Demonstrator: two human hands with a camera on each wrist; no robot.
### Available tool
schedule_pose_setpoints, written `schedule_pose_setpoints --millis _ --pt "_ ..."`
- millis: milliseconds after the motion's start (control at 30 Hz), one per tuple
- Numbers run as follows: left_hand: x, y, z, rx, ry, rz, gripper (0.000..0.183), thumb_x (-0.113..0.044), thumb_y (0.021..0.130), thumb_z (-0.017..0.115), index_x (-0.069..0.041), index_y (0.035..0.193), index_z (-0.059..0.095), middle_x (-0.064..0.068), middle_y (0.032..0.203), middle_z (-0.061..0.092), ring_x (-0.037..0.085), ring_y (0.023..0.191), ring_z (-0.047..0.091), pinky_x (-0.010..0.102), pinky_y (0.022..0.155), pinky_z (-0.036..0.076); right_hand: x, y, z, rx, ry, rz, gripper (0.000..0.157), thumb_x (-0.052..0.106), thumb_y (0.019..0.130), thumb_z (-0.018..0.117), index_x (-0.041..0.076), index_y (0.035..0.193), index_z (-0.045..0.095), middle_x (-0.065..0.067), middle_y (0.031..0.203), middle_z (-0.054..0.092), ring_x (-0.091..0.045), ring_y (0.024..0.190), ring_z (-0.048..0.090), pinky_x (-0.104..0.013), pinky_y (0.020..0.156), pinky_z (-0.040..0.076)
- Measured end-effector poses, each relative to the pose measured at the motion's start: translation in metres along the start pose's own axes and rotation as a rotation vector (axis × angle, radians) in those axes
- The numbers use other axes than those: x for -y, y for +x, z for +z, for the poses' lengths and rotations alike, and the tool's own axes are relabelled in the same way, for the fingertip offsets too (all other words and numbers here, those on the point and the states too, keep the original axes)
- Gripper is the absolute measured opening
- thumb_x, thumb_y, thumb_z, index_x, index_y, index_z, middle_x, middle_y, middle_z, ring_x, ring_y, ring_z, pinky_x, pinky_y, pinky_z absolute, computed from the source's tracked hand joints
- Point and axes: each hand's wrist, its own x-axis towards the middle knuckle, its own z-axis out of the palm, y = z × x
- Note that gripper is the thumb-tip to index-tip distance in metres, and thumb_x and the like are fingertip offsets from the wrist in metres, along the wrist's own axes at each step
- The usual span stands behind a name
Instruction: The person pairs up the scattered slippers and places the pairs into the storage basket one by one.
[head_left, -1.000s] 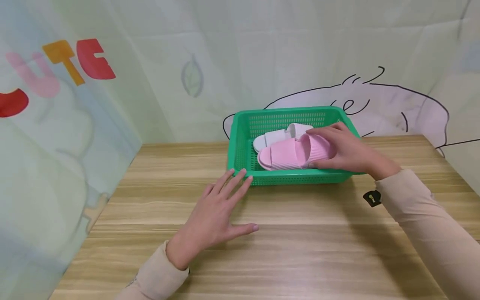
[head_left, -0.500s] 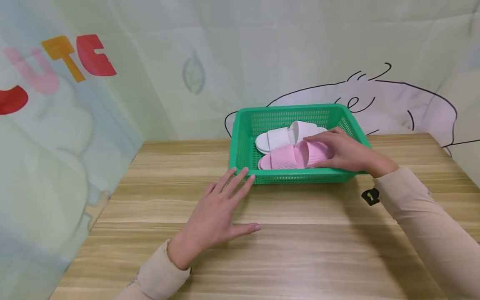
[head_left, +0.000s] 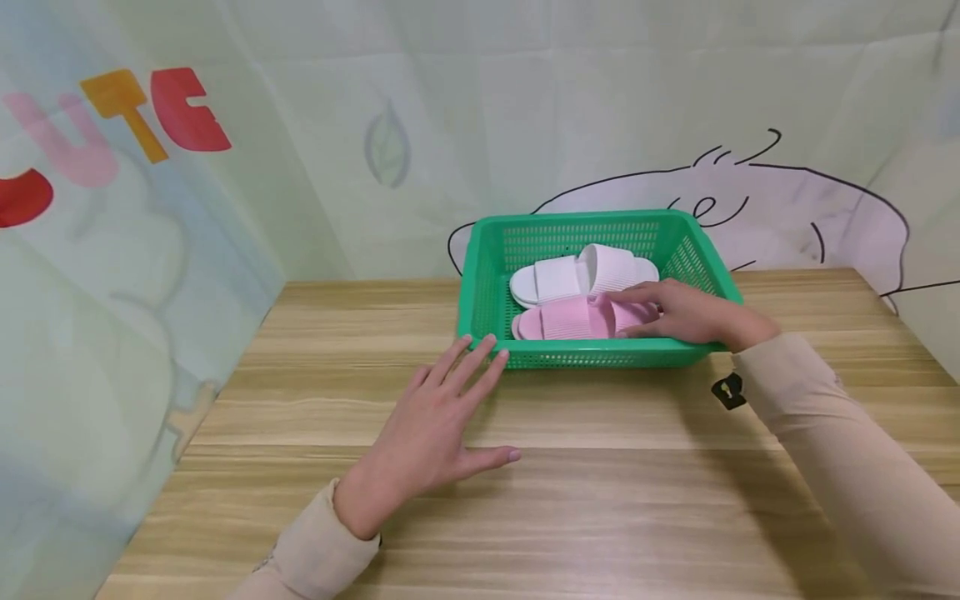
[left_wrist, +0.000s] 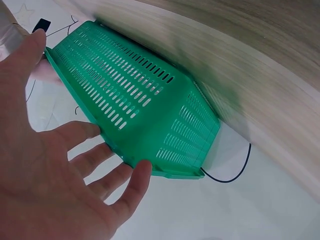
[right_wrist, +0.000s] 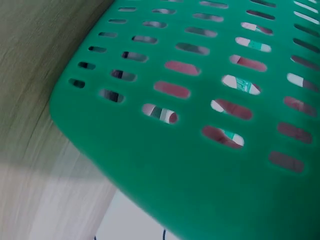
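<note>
A green plastic basket [head_left: 585, 353] stands at the back of the wooden table. Inside lie pink slide slippers [head_left: 566, 319] along the near wall, two ribbed straps showing. My right hand [head_left: 686, 312] reaches over the near right rim and grips the right-hand strap between thumb and fingers. Behind the pink pair are white slide slippers [head_left: 557, 279], lying the same way. My left hand [head_left: 427, 433] has its fingers spread, fingertips right at the basket's near left corner; the left wrist view shows them along the rim. The right wrist view holds mostly the slotted basket wall [right_wrist: 125, 155].
The wooden tabletop [head_left: 585, 517] extends in front of the basket. A printed cloth backdrop [head_left: 465, 142] rises close behind the basket and along the left side. A small black tag [head_left: 727, 390] hangs by the right cuff.
My right hand has lowered the pink slippers deeper into the basket, against the near wall. More of the white slippers shows behind them. The left hand has stayed at the rim.
</note>
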Motion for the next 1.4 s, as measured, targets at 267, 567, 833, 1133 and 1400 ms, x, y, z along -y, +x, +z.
schedule_pose_setpoints --millis 267,567,833,1133,1400 --pt "0.0 0.0 0.0 0.008 0.008 0.0 0.11 -0.077 0.084 0.073 -0.011 0.165 0.038 0.012 0.172 0.034 0.039 0.158 0.03 0.057 0.108 0.049 0.002 0.004 0.005 0.015 -0.008 0.053 0.066 0.033 0.1 0.074 0.006 0.156 0.052 -0.025 0.149 0.059 -0.038 0.121 0.058 -0.063 0.11 0.047" --pt "-0.002 0.0 0.0 0.012 0.003 0.005 0.11 -0.077 0.084 0.072 -0.01 0.165 0.039 0.012 0.172 0.034 0.041 0.158 0.03 0.062 0.11 0.049 0.001 0.002 0.008 0.024 0.017 0.074 0.071 0.038 0.101 0.072 0.009 0.16 0.047 -0.025 0.151 0.057 -0.041 0.126 0.057 -0.065 0.113 0.044" --pt "-0.001 -0.001 0.002 -0.005 0.0 0.01 0.106 -0.074 0.086 0.073 -0.009 0.163 0.042 0.014 0.169 0.038 0.042 0.155 0.034 0.061 0.114 0.046 0.002 0.005 0.008 0.033 0.03 0.065 0.068 0.033 0.101 0.073 0.008 0.159 0.048 -0.024 0.157 0.052 -0.049 0.146 0.041 -0.071 0.117 0.036" --pt "0.0 0.006 -0.008 -0.015 -0.026 0.013 0.085 -0.063 0.093 0.073 -0.007 0.154 0.055 0.017 0.162 0.049 0.044 0.147 0.046 0.056 0.118 0.044 0.007 0.006 0.005 -0.018 -0.12 0.037 0.071 0.038 0.094 0.08 0.006 0.153 0.056 -0.025 0.153 0.052 -0.051 0.147 0.032 -0.073 0.118 0.032" --pt "0.002 0.02 -0.022 -0.014 -0.081 -0.041 0.061 -0.049 0.095 0.077 -0.012 0.142 0.068 0.013 0.147 0.064 0.037 0.133 0.059 0.055 0.105 0.054 0.007 -0.003 -0.006 -0.126 -0.078 -0.017 0.072 0.041 0.097 0.075 0.003 0.154 0.054 -0.024 0.16 0.047 -0.048 0.151 0.033 -0.07 0.119 0.034"
